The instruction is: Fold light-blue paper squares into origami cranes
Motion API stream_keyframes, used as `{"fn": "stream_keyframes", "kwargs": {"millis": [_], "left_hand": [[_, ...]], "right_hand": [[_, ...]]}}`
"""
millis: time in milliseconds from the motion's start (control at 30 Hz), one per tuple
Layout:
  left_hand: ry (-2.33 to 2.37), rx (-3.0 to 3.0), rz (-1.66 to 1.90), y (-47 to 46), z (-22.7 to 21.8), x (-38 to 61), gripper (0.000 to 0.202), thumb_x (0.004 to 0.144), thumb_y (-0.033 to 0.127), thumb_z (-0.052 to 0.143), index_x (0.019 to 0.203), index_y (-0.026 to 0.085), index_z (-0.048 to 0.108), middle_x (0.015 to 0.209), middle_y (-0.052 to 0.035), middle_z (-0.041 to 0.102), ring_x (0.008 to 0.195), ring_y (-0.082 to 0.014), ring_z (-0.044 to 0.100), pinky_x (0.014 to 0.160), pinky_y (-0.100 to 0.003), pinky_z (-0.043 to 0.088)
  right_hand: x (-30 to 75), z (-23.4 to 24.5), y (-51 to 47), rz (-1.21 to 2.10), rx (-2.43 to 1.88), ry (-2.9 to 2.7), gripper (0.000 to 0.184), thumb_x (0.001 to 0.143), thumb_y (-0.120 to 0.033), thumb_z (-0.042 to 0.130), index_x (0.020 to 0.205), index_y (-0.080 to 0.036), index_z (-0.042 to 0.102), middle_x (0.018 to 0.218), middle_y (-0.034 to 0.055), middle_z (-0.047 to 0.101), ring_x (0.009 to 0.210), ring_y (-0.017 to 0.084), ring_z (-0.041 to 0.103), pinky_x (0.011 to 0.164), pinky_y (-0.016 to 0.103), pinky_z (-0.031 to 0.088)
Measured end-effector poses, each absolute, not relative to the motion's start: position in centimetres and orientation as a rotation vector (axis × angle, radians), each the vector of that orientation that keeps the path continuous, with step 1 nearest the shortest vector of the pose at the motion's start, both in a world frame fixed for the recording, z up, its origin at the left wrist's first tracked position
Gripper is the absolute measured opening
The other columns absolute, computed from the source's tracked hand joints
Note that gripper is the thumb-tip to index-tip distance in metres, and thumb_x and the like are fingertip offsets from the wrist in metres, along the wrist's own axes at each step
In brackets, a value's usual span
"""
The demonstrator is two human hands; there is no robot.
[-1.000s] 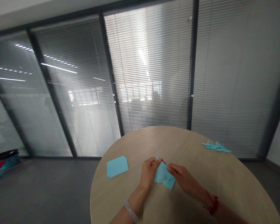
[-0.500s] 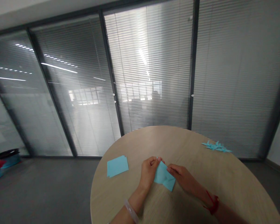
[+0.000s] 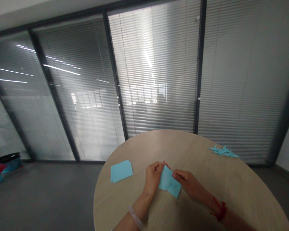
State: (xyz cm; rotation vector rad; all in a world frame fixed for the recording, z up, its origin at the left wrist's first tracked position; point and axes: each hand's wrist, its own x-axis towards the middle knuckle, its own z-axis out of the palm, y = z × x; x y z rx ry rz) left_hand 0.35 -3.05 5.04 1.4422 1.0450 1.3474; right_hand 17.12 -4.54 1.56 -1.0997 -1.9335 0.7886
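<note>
A light blue sheet of origami paper (image 3: 168, 180), partly folded with creases at its lower right, is held just over the table between both hands. My left hand (image 3: 154, 175) pinches its upper left edge with curled fingers. On the other side, my right hand (image 3: 186, 179) grips the right edge between thumb and fingers. The fingertips hide parts of the paper's edges. To the left of my left hand lies a stack of flat blue paper sheets (image 3: 121, 171), slightly out of line.
The round wooden table (image 3: 163, 141) carries a small pile of folded blue paper pieces (image 3: 223, 151) near its far right edge. Behind it stands a glass partition with blinds (image 3: 156, 118). Bins with black and red liners (image 3: 5, 163) are on the floor at far left.
Hardly anything differs. The fingers of both hands have shifted very slightly on the paper; the stack and the folded pile stay put.
</note>
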Motion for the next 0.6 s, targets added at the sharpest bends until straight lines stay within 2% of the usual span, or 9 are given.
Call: {"fn": "stream_keyframes", "kwargs": {"millis": [367,500,600], "left_hand": [[1.115,1.354,1.286,-2.54,4.36,0.20,0.058,0.065,0.069,0.060,0.056,0.012,0.067,0.052,-0.0048,0.061,0.048,-0.0147,0.054,0.050,-0.025,0.041],[1.032,1.291,1.194,-2.52,4.27,0.28,0.056,0.062,0.068,0.064,0.063,0.011,0.069,0.056,-0.0041,0.062,0.050,-0.0136,0.053,0.050,-0.024,0.040],[1.072,1.351,1.140,-2.50,4.23,0.29,0.052,0.057,0.063,0.071,0.061,0.012,0.067,0.050,0.0004,0.055,0.045,-0.0097,0.045,0.046,-0.022,0.034]], "right_hand": [[16.91,2.34,-4.69,0.927,-1.071,-1.929,0.047,0.087,-0.059,0.039,0.061,-0.020,0.039,0.061,-0.0029,0.036,0.059,0.013,0.037,0.053,0.024,0.028],[17.27,1.91,-4.26,0.966,-1.080,-1.887,0.047,0.084,-0.060,0.041,0.059,-0.020,0.039,0.059,-0.0033,0.033,0.057,0.012,0.035,0.051,0.024,0.027],[17.46,1.37,-3.91,0.979,-1.100,-1.859,0.046,0.083,-0.058,0.043,0.059,-0.019,0.040,0.058,-0.0035,0.034,0.055,0.011,0.035,0.052,0.025,0.027]]}}
